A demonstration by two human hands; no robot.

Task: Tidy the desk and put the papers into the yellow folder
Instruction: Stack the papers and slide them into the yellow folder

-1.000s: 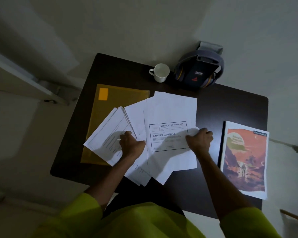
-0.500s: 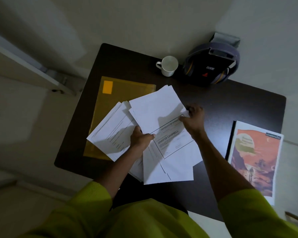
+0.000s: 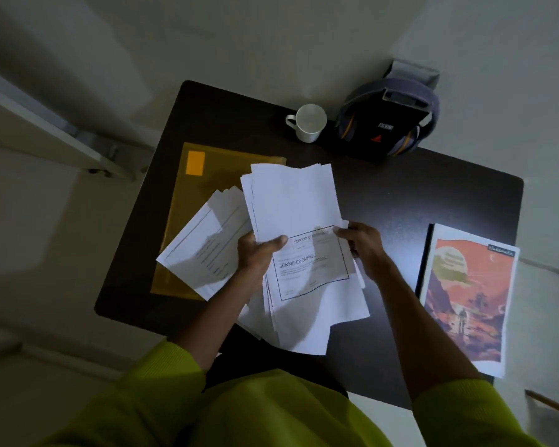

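Near the surface's front, both hands, left and right, pinch the papers, squaring them for the yellow folder.

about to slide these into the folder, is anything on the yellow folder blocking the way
Yes. A fanned batch of loose sheets lies across the yellow folder's right half, nearest the left hand. Both hands, the right hand included, grip the main stack of papers above the desk. The mug stands off the folder.
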